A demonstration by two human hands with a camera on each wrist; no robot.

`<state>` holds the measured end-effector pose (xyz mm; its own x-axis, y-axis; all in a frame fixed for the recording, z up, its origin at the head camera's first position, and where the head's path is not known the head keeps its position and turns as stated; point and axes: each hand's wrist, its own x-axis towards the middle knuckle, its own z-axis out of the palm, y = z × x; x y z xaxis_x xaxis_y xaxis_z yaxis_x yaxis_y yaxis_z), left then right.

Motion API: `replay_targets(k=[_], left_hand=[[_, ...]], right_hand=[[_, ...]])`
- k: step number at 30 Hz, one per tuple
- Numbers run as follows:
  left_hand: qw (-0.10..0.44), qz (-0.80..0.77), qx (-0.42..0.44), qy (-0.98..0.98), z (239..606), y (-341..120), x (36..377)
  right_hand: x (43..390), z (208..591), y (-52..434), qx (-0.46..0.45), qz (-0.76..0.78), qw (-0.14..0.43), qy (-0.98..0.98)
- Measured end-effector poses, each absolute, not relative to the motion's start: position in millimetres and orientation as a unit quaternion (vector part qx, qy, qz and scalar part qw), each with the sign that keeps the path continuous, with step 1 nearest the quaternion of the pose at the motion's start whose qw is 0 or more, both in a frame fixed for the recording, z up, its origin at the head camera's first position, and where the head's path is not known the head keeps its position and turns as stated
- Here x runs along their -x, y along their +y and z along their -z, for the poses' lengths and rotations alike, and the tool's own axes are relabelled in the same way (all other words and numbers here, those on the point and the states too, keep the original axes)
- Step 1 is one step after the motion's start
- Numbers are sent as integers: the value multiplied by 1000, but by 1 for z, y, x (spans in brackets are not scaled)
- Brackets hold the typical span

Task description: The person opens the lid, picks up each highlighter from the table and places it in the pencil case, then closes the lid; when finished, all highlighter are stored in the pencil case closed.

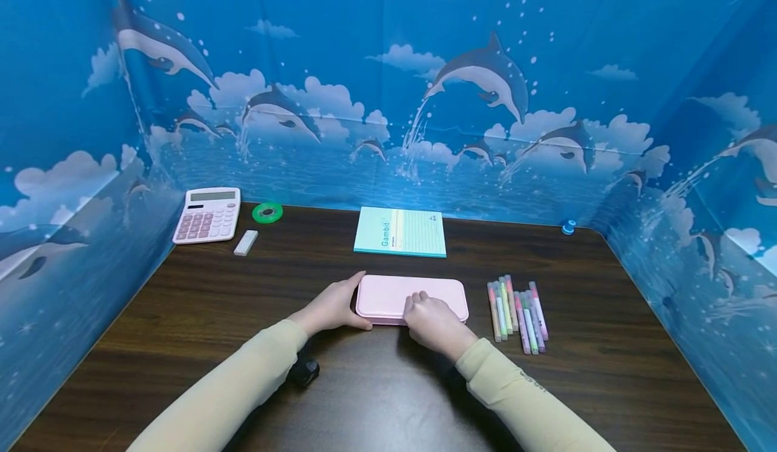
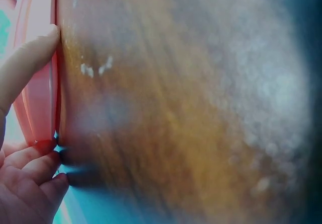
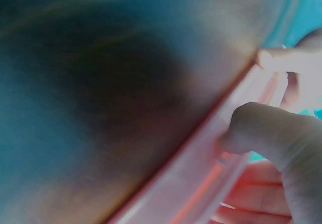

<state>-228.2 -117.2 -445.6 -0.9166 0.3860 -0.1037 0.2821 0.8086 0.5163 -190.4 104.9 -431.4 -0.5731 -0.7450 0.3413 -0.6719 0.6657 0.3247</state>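
A closed pink pencil case [image 1: 384, 291] lies flat on the dark wooden table, its long side facing me. My left hand [image 1: 330, 308] grips its left end, thumb at the front corner and the other fingers round the end. In the left wrist view that thumb lies across the side of the case [image 2: 44, 98]. My right hand [image 1: 436, 322] is at the front edge, right of the middle, with fingers bent over the lid. The right wrist view has its thumb against the front side of the case [image 3: 181, 176]. What is inside the case is hidden.
Several coloured markers [image 1: 501, 309] lie in two groups to the right. A notepad [image 1: 419, 233] is behind the case. At the back left are a calculator [image 1: 208, 216], green tape [image 1: 267, 212] and a white eraser [image 1: 245, 243]. A small blue object [image 1: 568, 227] stands back right.
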Motion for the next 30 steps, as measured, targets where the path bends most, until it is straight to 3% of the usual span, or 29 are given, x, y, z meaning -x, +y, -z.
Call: replay_targets(k=[6, 18, 30], left_hand=[[102, -249, -176, 947, 444, -118, 229], [102, -261, -170, 945, 450, -119, 225], [86, -278, -181, 939, 446, -121, 224]], right_hand=[[195, 423, 115, -398, -13, 157, -904], [194, 419, 125, -394, -69, 153, -904], [203, 406, 139, -338, -85, 227, -909]])
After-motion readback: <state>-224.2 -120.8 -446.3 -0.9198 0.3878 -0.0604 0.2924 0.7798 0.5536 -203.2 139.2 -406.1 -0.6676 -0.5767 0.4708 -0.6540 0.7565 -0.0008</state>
